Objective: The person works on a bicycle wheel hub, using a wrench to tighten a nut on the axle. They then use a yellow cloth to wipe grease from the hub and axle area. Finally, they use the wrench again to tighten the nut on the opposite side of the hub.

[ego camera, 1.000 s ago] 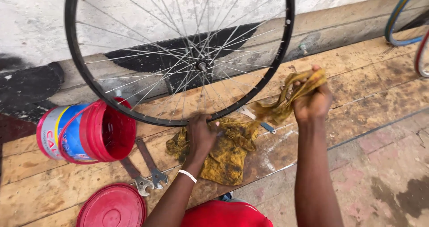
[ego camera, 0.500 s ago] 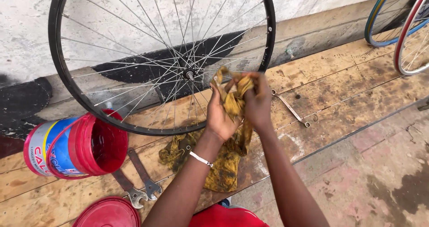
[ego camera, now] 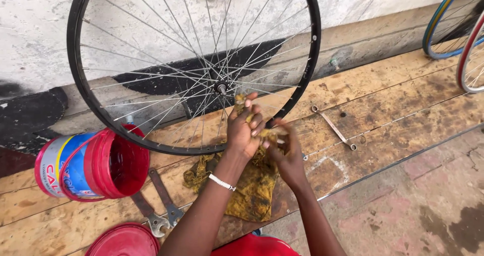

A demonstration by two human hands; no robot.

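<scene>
Yellow rag [ego camera: 252,185] gripped in both hands' fingers, left hand [ego camera: 244,127], right hand [ego camera: 283,152]; one black wheel [ego camera: 316,44], two wrenches [ego camera: 161,205]

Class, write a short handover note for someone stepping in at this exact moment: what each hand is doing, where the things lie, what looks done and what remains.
Left hand: gripping the upper end of the yellow rag, raised near the wheel hub.
Right hand: closed on the same rag, just below the left.
Wheel: upright, leaning on the wall, rim on the wooden planks.
Rag's lower part lies on the planks.
Red bucket on its side; two wrenches and a lid nearby.
Done: rag gathered. Left: cannot tell how much wiping remains.
</scene>
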